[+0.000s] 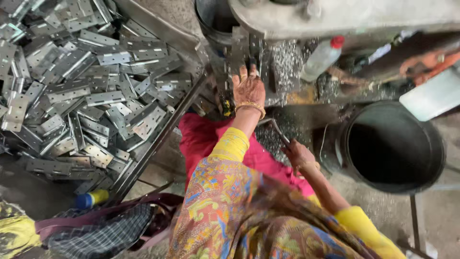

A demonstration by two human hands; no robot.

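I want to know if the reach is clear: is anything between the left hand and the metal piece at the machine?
Nothing visible. The left hand already lies on the upright metal piece under the machine head, fingers touching it. The right hand grips a thin metal lever lower down, apart from it.

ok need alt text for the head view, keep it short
A person's left hand presses flat metal hinge plates under a grey machine, while the right hand grips a thin metal lever. A large heap of silver hinge plates lies to the left, a black round bucket to the right.
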